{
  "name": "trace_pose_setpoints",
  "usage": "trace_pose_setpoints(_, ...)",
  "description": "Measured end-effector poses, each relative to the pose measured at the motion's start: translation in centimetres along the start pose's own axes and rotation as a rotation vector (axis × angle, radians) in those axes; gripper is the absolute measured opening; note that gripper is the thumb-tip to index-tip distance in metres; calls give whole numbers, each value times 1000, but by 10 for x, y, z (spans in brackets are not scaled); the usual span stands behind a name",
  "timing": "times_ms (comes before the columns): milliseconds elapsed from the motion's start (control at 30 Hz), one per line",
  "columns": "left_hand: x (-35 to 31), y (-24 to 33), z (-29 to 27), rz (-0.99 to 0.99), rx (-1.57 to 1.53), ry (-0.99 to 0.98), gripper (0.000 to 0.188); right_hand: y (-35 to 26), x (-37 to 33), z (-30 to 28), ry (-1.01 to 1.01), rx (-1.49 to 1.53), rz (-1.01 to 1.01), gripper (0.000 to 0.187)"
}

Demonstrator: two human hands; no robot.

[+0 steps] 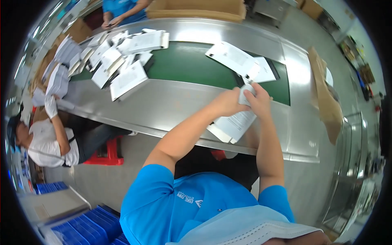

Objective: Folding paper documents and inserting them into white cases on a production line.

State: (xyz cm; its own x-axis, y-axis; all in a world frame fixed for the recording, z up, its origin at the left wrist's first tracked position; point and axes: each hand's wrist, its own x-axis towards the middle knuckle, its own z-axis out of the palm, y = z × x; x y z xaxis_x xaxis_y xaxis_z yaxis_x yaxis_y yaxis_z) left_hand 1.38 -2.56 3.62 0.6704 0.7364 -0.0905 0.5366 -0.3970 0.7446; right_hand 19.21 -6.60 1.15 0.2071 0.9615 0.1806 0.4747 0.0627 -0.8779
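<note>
I've got a small white piece point(246, 94) right of centre, left hand point(229, 102) and right hand point(259, 101) both mostly closed on it. Flattish white carton point(236, 125) just below, green conveyor belt point(183, 67) above, jumbled white boxes point(129, 82) upper left.

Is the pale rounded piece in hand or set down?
In hand: left hand and right hand clasp the pale piece between them.
</note>
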Motion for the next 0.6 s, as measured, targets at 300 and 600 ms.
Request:
trace_pose_setpoints(300, 20, -33, 12, -92, -1245, 271, 35, 9, 17, 7, 440, -227, -6, 42)
trace_pose_setpoints(600, 13, -35, 14, 148, -904, 578, 44, -16, -3, 21, 155, 642, 74, 47)
